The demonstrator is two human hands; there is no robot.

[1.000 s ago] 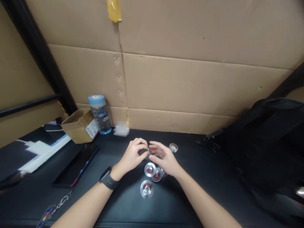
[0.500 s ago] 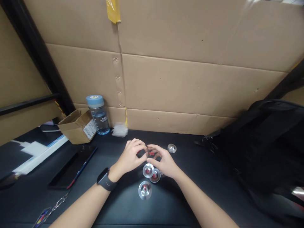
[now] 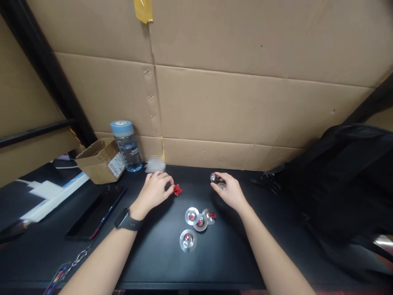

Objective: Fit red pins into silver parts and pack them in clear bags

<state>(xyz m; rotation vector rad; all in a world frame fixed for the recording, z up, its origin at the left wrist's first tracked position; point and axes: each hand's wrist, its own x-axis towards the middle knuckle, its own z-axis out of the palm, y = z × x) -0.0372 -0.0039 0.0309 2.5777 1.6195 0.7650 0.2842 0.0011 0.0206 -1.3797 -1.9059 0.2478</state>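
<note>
My left hand [image 3: 156, 189], a dark watch on its wrist, has thumb and index finger drawn together at the left edge of a small pile of red cords [image 3: 177, 190]. Its fingertips are partly hidden. Off to the right, my right hand [image 3: 231, 192] pinches a shiny metal finger cymbal [image 3: 213, 177], tilted on edge. Under those fingers another cymbal [image 3: 222, 186] lies on the black table. Nearer me are several domed cymbals with red cord at their middles: an upper left one [image 3: 192, 216], an overlapping one [image 3: 200, 222], one with a loop sticking out [image 3: 210, 216], and a front one [image 3: 188, 240].
At the left stand an open carton [image 3: 100, 164] and a blue-lidded bottle [image 3: 127, 149], beside clear plastic bags [image 3: 155, 164]. A phone [image 3: 96, 213], a power strip [image 3: 55, 200] and a keychain [image 3: 81, 256] lie there too. A black backpack [image 3: 340, 196] fills the right; cardboard [image 3: 230, 110] walls the back.
My hands have parted. The left has moved left to the red cords; the right has gone right to the far cymbal. A cymbal with a red loop now shows beside the others.
</note>
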